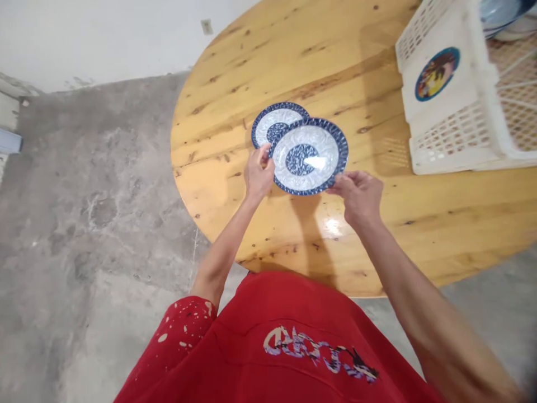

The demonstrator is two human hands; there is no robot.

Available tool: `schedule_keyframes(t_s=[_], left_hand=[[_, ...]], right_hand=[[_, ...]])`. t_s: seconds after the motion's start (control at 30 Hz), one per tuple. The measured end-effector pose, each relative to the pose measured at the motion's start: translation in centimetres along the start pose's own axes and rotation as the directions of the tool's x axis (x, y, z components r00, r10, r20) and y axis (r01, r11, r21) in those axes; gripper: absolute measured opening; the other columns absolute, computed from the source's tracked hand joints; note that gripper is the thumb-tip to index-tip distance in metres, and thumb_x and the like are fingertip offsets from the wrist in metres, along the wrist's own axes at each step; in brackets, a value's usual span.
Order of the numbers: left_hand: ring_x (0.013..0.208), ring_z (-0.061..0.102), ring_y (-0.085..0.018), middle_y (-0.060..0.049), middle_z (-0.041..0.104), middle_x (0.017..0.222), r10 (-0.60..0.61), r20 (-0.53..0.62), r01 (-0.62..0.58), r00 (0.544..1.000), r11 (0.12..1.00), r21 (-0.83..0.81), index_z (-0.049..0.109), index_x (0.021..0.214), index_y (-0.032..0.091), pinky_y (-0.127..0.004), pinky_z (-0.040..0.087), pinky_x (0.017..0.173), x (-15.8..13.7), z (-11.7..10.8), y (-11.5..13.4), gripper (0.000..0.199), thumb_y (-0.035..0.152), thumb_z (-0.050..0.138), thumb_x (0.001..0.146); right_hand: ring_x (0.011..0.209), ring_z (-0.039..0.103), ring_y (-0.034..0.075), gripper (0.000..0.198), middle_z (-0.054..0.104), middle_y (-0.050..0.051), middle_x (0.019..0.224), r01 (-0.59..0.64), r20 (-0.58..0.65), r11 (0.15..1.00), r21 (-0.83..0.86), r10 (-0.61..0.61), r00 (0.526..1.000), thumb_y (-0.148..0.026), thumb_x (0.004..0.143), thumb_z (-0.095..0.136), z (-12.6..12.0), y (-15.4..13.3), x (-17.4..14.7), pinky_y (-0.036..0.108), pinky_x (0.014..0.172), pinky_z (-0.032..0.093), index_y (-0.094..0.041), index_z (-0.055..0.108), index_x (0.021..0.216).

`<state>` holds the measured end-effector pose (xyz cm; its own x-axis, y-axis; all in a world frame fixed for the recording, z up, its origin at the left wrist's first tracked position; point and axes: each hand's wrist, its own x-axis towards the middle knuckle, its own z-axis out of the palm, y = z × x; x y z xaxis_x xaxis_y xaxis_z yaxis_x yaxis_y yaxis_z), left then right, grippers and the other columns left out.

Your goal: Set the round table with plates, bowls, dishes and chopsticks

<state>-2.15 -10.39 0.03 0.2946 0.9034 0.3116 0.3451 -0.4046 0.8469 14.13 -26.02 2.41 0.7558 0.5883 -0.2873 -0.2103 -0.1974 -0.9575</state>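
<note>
From where I stand, one round blue-and-white patterned plate (272,118) already lies on the yellow knotty wooden bench (327,61), while a second blue-rimmed white plate (308,159) is held in both hands, overlapping it from this angle; whether they touch, I can't tell. Other dishes (501,12) sit in the white perforated plastic basket (447,120), so I'd judge the handling only partway along. The left hand (259,174) pinches the held plate's left rim between its fingers; the right hand (364,196) grips the near right rim, both forearms stretched forward.
</note>
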Motion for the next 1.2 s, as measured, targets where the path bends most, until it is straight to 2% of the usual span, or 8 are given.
schedule_keyframes(t_s=[0.1, 0.2, 0.4, 0.5, 0.67, 0.97, 1.1, 1.2], left_hand=[[0.093, 0.063, -0.017, -0.003, 0.065, 0.094, -0.086, 0.142, 0.09, 0.986, 0.996, -0.022, 0.068, 0.114, 0.021, -0.03, 0.051, 0.091, -5.6, -0.7, 2.6, 0.025, 0.024, 0.054, 0.094], [0.092, 0.061, -0.017, -0.003, 0.066, 0.093, -0.186, 0.202, 0.197, 0.962, 0.98, -0.04, 0.068, 0.109, 0.022, -0.03, 0.051, 0.09, -10.4, -0.5, 3.8, 0.026, 0.015, 0.054, 0.089], [0.094, 0.061, -0.018, -0.005, 0.067, 0.098, -0.296, 0.326, 0.327, 0.898, 0.944, -0.044, 0.067, 0.107, 0.021, -0.032, 0.05, 0.091, -15.8, 1.1, 3.7, 0.029, 0.011, 0.052, 0.083], [0.094, 0.062, -0.018, -0.005, 0.068, 0.098, -0.315, 0.346, 0.329, 0.884, 0.944, 0.018, 0.066, 0.104, 0.02, -0.033, 0.05, 0.091, -16.9, 1.6, 3.2, 0.029, 0.011, 0.05, 0.081], [0.095, 0.064, -0.018, -0.004, 0.07, 0.098, -0.39, 0.298, 0.378, 0.871, 0.921, 0.099, 0.067, 0.101, 0.02, -0.033, 0.051, 0.09, -17.4, 1.6, 2.5, 0.026, 0.013, 0.052, 0.081], [0.09, 0.064, -0.017, -0.002, 0.07, 0.09, -0.403, 0.3, 0.39, 0.865, 0.915, 0.105, 0.067, 0.105, 0.02, -0.031, 0.051, 0.087, -17.1, 1.6, 2.5, 0.029, 0.015, 0.052, 0.081], [0.09, 0.065, -0.017, -0.003, 0.072, 0.093, -0.393, 0.309, 0.39, 0.866, 0.918, 0.072, 0.068, 0.106, 0.019, -0.031, 0.051, 0.087, -17.2, 1.4, 2.4, 0.028, 0.016, 0.05, 0.085], [0.092, 0.066, -0.018, -0.006, 0.073, 0.098, -0.382, 0.338, 0.402, 0.86, 0.915, 0.009, 0.068, 0.105, 0.018, -0.031, 0.051, 0.088, -17.7, 1.1, 2.1, 0.026, 0.018, 0.047, 0.089]], right_hand=[[0.059, 0.059, 0.015, 0.021, 0.059, -0.003, 0.063, -0.016, -0.039, 0.995, -0.098, 0.012, 0.999, -0.031, 0.071, 0.072, -3.5, 3.3, -3.6, 0.03, 0.06, 0.057, -0.02, 0.055, 0.075], [0.06, 0.06, 0.017, 0.029, 0.06, -0.001, 0.065, -0.073, -0.083, 0.983, -0.17, 0.06, 0.995, -0.043, 0.068, 0.071, -6.5, 6.0, -7.0, 0.032, 0.06, 0.057, -0.021, 0.055, 0.077], [0.061, 0.061, 0.019, 0.034, 0.063, 0.002, 0.068, -0.169, -0.152, 0.965, -0.199, 0.139, 0.978, -0.051, 0.063, 0.069, -10.2, 8.3, -10.9, 0.034, 0.058, 0.056, -0.021, 0.057, 0.075], [0.06, 0.061, 0.02, 0.035, 0.064, 0.003, 0.068, -0.171, -0.149, 0.963, -0.21, 0.141, 0.979, -0.052, 0.063, 0.068, -11.0, 8.9, -11.3, 0.034, 0.057, 0.055, -0.022, 0.057, 0.075], [0.06, 0.063, 0.022, 0.033, 0.064, 0.004, 0.067, -0.128, -0.104, 0.948, -0.292, 0.102, 0.989, -0.053, 0.064, 0.062, -10.9, 9.6, -11.4, 0.033, 0.058, 0.051, -0.022, 0.056, 0.073], [0.061, 0.064, 0.022, 0.033, 0.064, 0.004, 0.068, -0.112, -0.089, 0.949, -0.294, 0.09, 0.992, -0.053, 0.062, 0.061, -10.5, 10.1, -11.0, 0.033, 0.057, 0.052, -0.022, 0.055, 0.072], [0.061, 0.064, 0.022, 0.035, 0.064, 0.004, 0.067, -0.119, -0.049, 0.954, -0.275, 0.11, 0.993, -0.055, 0.065, 0.063, -11.1, 10.1, -11.1, 0.034, 0.057, 0.054, -0.022, 0.058, 0.075], [0.063, 0.065, 0.022, 0.035, 0.066, 0.005, 0.069, -0.144, -0.049, 0.971, -0.192, 0.137, 0.989, -0.053, 0.069, 0.064, -12.1, 10.4, -11.4, 0.035, 0.06, 0.056, -0.02, 0.061, 0.081]])
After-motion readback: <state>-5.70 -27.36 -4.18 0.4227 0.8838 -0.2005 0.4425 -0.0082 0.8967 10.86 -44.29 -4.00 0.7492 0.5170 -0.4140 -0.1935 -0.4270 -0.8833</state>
